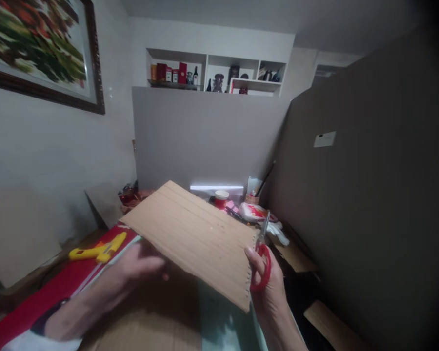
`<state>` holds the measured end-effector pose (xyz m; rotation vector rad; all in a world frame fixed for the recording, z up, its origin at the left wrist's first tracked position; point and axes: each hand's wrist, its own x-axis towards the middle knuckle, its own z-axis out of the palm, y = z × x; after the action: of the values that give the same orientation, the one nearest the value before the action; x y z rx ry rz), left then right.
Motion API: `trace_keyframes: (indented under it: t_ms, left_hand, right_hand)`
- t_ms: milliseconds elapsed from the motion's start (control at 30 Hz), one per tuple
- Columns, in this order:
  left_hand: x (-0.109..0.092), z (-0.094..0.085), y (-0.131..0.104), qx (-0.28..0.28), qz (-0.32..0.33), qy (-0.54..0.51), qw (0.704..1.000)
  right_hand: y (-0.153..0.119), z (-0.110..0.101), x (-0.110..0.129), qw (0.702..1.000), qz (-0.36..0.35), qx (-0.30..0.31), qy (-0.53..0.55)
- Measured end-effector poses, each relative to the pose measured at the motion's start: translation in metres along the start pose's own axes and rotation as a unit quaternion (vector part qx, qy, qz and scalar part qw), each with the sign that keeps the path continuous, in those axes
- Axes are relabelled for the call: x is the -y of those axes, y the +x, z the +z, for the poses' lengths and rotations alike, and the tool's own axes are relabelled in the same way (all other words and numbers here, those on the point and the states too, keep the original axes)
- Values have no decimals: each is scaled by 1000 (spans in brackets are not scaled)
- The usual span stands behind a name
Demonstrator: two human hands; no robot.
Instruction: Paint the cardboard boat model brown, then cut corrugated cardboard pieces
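A flat piece of brown cardboard (193, 234) is tilted in front of me, with a row of small notches along its right edge. My right hand (272, 282) is closed on a pair of scissors (266, 268) with red handles, blades pointing up and away. Its thumb also rests at the cardboard's right edge. Under the near left edge of the cardboard is my left hand (141, 265), thumb stretched out and its other fingers partly hidden. It looks open, and whether it touches the cardboard is unclear.
A yellow-handled tool (98, 248) lies on a red surface (73, 278) at left. Beneath my hands is another cardboard sheet (149, 321). Behind stand a red paper cup (221, 198), a packet (254, 212) and a pen holder (252, 195). Grey panels (212, 136) rise at the back and right.
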<state>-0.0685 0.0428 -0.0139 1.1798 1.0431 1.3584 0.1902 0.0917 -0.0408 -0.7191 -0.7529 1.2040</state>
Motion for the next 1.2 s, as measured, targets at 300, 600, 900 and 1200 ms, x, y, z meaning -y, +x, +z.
trace_keyframes:
  t_ms: [300,600,900,1200]
  left_hand:
    - [28,71,-21,71,-126,-157,977]
    - [9,54,18,-113,-26,-235,965]
    - [16,40,30,-147,-3,-246,958]
    - [18,39,31,-149,-1,-250,957]
  right_hand:
    - [-8,11,-13,997,13,68,-31]
    - [4,26,-30,986,67,130,-80]
    - [-13,14,-35,943,94,258,-187]
    - [-29,26,-24,895,67,337,-285]
